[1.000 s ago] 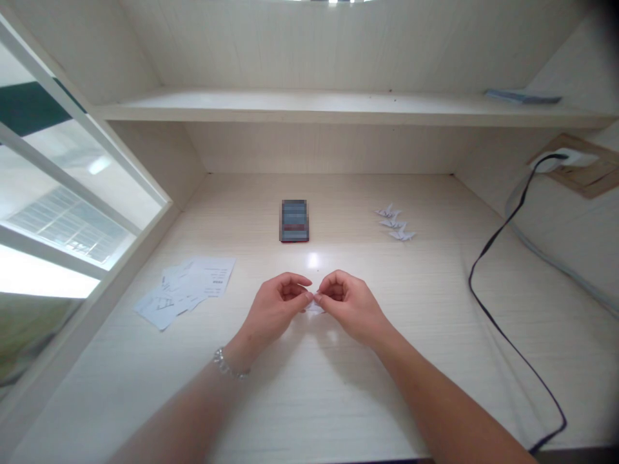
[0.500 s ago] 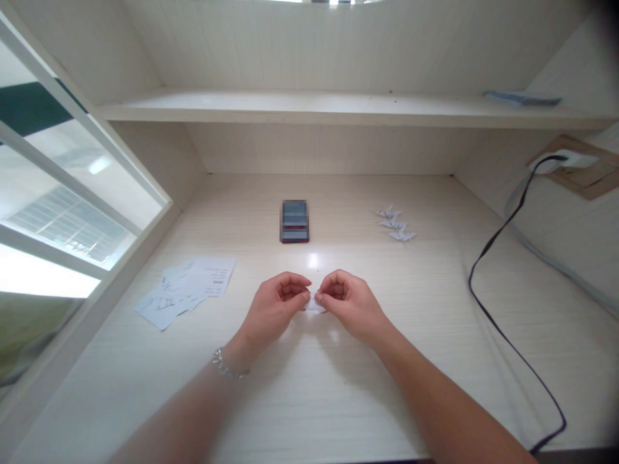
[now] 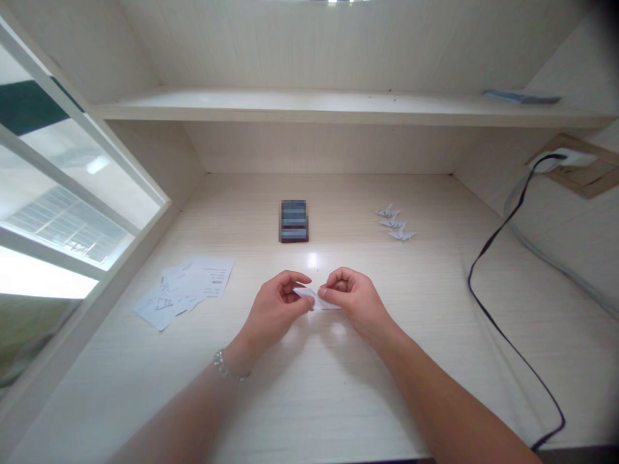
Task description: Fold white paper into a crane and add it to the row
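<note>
So, a small piece of folded white paper [image 3: 322,303] is being held around the middle of the frame, a bit below center, just over the pale desk [image 3: 309,406]. Its left end is pinched by the left hand [image 3: 278,301], with the thumb laid along the near side, and its right part is clamped between thumb and fingertips of the right hand [image 3: 355,298]. The hands are kept close but not touching. How the other fingers are placed behind the paper can't really be told, and the exact fold is too small to be made out.

A shiny bracelet [image 3: 227,366] is worn on the left wrist, lower left of center. Loose white sheets [image 3: 193,290] are spread in an overlapping pile at mid-left, some with print on them. A phone-like device [image 3: 293,221] is laid flat just above the hands, screen pixelated. Right of that, little pointy folded paper pieces [image 3: 400,235] are lined up in a tight row. Over on the right edge, a black cable [image 3: 488,309] is plugged in at the wall socket [image 3: 592,180], upper right.
</note>
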`<state>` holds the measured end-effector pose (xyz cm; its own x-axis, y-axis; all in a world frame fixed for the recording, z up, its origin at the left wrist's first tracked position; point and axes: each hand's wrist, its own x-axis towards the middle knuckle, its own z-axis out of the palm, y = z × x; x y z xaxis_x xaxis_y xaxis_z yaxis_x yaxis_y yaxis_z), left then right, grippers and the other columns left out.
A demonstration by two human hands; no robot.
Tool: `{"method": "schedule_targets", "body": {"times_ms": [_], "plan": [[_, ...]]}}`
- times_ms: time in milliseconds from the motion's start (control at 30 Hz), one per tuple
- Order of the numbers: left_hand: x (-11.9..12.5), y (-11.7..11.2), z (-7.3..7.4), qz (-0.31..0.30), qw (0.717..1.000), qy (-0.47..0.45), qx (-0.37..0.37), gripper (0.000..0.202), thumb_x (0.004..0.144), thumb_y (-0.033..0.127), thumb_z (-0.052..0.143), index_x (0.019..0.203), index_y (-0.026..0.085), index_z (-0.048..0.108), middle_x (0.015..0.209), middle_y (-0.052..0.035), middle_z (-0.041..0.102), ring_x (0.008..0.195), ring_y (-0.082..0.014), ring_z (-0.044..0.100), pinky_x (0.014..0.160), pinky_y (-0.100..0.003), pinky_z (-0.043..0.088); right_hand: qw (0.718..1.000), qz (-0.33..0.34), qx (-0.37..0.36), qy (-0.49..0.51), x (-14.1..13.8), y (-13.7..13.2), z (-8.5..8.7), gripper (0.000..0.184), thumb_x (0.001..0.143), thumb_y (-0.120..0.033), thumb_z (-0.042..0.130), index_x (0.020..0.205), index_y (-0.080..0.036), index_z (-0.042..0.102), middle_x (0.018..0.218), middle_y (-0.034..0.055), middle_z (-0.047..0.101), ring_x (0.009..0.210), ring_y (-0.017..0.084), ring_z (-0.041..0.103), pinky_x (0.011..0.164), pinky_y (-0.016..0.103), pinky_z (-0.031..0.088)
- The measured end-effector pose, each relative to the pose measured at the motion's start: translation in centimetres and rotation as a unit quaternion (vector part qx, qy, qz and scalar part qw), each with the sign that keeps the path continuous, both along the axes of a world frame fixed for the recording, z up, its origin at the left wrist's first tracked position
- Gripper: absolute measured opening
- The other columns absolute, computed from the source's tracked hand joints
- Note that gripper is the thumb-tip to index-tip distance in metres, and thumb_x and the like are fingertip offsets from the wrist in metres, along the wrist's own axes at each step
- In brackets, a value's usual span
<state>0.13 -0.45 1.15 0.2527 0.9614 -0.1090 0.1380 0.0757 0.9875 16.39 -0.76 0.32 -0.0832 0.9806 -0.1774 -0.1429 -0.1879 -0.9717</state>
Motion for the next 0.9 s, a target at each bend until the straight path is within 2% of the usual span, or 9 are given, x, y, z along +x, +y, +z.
{"method": "schedule_targets", "body": {"times_ms": [267, 467, 700, 900], "plan": [[0.0, -0.1, -0.3, 0.014, 1.000, 0.004, 0.006, 0.030, 0.067, 0.022, 0.065, 0.095, 0.015, 0.058, 0.069, -0.0022, 0.063, 0.062, -0.0148, 0.062, 0.056, -0.025, 0.047, 0.999, -0.003, 0.008, -0.031, -0.1, 0.0, 0.2, 0.020, 0.062, -0.025, 0.068, 0.068, -0.019, 0.049, 0.061, -0.0024, 0.057, 0.053, 0.011, 0.052, 0.051, 0.024, 0.040], [0.0, 0.0, -0.1, 0.017, 1.000, -0.001, 0.004, 0.030, 0.067, 0.023, 0.066, 0.094, 0.016, 0.057, 0.070, -0.0023, 0.063, 0.063, -0.0147, 0.062, 0.055, -0.024, 0.046, 0.999, 0.004, 0.031, -0.025, -0.1, -0.1, 0.3, 0.019, 0.065, -0.024, 0.067, 0.068, -0.019, 0.049, 0.065, -0.0010, 0.061, 0.056, 0.012, 0.055, 0.054, 0.025, 0.043], [0.0, 0.0, 0.0, 0.032, 0.999, -0.027, -0.007, 0.028, 0.065, 0.022, 0.067, 0.091, 0.015, 0.058, 0.072, -0.0023, 0.062, 0.064, -0.0137, 0.061, 0.059, -0.024, 0.046, 0.998, -0.035, 0.042, -0.045, -0.5, -0.1, 0.2, 0.023, 0.064, -0.029, 0.068, 0.067, -0.019, 0.047, 0.062, -0.0016, 0.058, 0.054, 0.013, 0.055, 0.052, 0.026, 0.046], [0.6, -0.2, 0.1, 0.074, 0.995, -0.058, -0.019, 0.033, 0.062, 0.023, 0.070, 0.092, 0.016, 0.057, 0.064, 0.0025, 0.057, 0.059, -0.0100, 0.055, 0.055, -0.021, 0.044, 0.993, -0.081, 0.071, -0.040, -1.1, -0.4, -0.1, 0.025, 0.065, -0.032, 0.068, 0.068, -0.019, 0.047, 0.066, -0.0004, 0.059, 0.058, 0.013, 0.056, 0.055, 0.026, 0.047]]}}
